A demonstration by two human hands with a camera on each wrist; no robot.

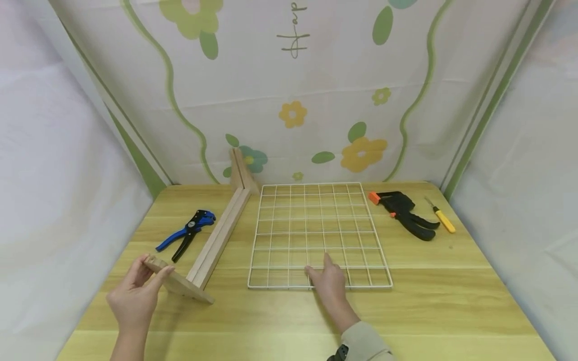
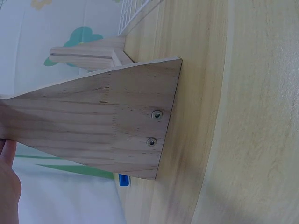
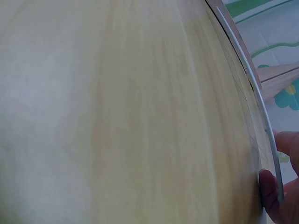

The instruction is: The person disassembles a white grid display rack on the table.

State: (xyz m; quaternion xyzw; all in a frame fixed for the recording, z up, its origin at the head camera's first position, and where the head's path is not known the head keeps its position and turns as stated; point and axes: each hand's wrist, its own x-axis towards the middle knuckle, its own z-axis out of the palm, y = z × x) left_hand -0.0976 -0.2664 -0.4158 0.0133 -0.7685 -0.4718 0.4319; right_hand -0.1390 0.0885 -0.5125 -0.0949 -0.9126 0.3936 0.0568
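Note:
A wooden stand with a long double bar [image 1: 222, 234] lies on the left part of the table. My left hand [image 1: 134, 296] pinches the upper end of its near wooden end piece [image 1: 182, 287] between thumb and fingers. In the left wrist view, two screw heads show on that end piece [image 2: 103, 121], near its lower edge. The far end piece [image 1: 237, 170] has a groove down it. My right hand [image 1: 331, 288] grips the near rim of a white wire grid panel [image 1: 323, 232]; in the right wrist view, thumb and finger lie on either side of the rim [image 3: 261, 105].
Blue and black wire strippers [image 1: 191, 225] lie left of the stand. Right of the grid are a black clamp [image 1: 408, 213] with orange pads and a yellow-handled screwdriver [image 1: 444, 219]. A floral cloth [image 1: 271, 75] hangs behind the wooden table [image 1: 433, 301].

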